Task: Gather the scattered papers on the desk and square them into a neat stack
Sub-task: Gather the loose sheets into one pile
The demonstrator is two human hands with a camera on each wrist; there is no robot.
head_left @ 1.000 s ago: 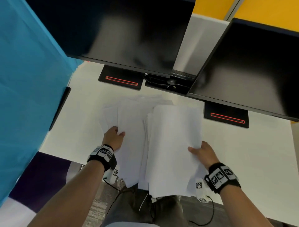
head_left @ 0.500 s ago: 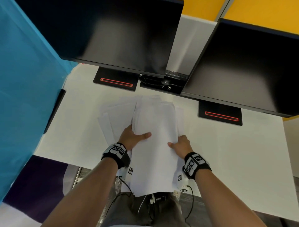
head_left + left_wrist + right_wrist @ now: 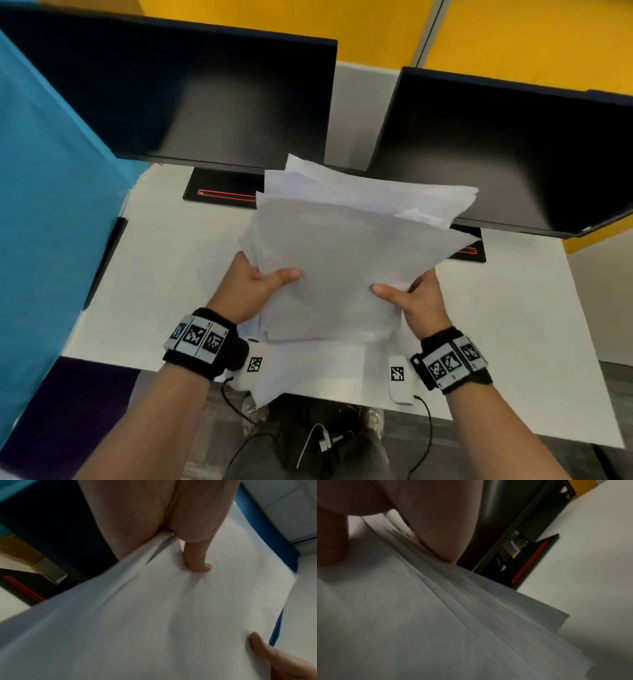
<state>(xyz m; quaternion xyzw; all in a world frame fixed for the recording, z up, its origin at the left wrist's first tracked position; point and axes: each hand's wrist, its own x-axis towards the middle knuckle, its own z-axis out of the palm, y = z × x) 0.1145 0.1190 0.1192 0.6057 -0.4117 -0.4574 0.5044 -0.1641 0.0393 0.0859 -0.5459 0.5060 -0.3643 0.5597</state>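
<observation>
A loose sheaf of white papers (image 3: 342, 246) is held up off the white desk (image 3: 513, 342), its far edges fanned out unevenly in front of the monitors. My left hand (image 3: 253, 291) grips the sheaf's left side, thumb on top and fingers underneath. My right hand (image 3: 416, 301) grips its right side the same way. In the left wrist view the papers (image 3: 154, 615) fill the frame with my left thumb (image 3: 197, 561) pressed on top. The right wrist view shows the papers' (image 3: 436, 615) staggered edges. At least one sheet (image 3: 308, 370) still lies on the desk under the sheaf.
Two black monitors (image 3: 212, 102) (image 3: 513, 154) stand at the back on black bases with red stripes (image 3: 222, 192). A blue partition (image 3: 44, 188) bounds the desk's left side. Cables (image 3: 318, 442) hang below the desk's near edge.
Both hands closed in from the sides, pushed the spread sheets together, then lifted the gathered sheaf off the desk toward the monitors.
</observation>
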